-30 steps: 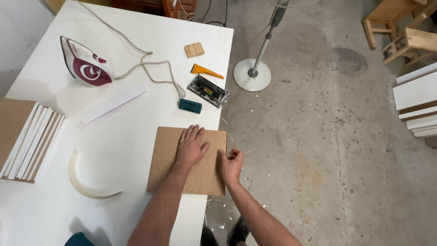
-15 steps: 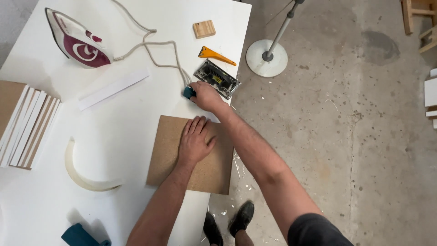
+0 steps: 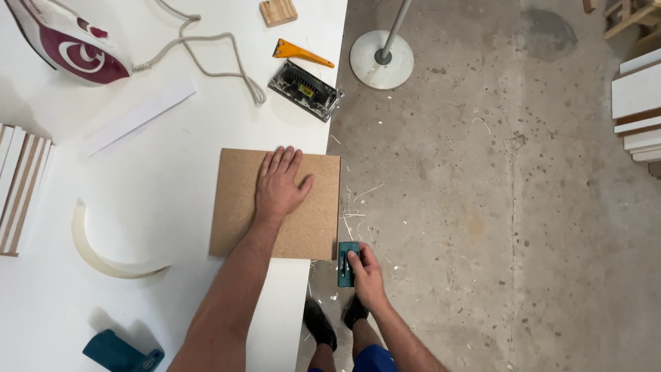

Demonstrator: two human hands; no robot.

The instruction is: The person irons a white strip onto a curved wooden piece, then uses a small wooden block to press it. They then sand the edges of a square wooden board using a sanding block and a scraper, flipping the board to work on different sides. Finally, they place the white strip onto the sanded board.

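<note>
**Desk:** What have your hands got right now?

**Me:** My left hand [image 3: 279, 182] lies flat on the brown particle board [image 3: 275, 204], fingers spread, palm pressing down — it grips nothing. My right hand [image 3: 363, 272] is wrapped around a small teal hand tool [image 3: 346, 264], thumb on top, just off the board's lower right corner and past the table edge, over the floor.

**Desk:** And the board itself?

**Me:** It sits on the white table [image 3: 165, 207], its right side flush with or slightly over the table's edge. The tool is just beside that side; I can't tell whether it actually touches.

**Desk:** What else is on the table?

**Me:** Above the board, near the edge, a black and silver trimmer tool [image 3: 305, 89], and above that an orange scraper [image 3: 301, 52] and a small wooden block [image 3: 278, 12]. At the top left stands a maroon and white iron [image 3: 69, 48], its cord [image 3: 213, 58] looping toward the trimmer. A white strip [image 3: 140, 116] lies at an angle left of the board, a curled piece of white edge banding [image 3: 103, 251] lower left, and a stack of panels [image 3: 21, 186] at the far left. A teal object [image 3: 122, 353] shows at the bottom edge — I can't tell what kind.

**Desk:** The floor?

**Me:** Concrete floor [image 3: 496, 207], with pale shavings scattered near the table. A round white stand base [image 3: 381, 60] is up top, and white boards [image 3: 637, 103] are stacked at the right.
</note>
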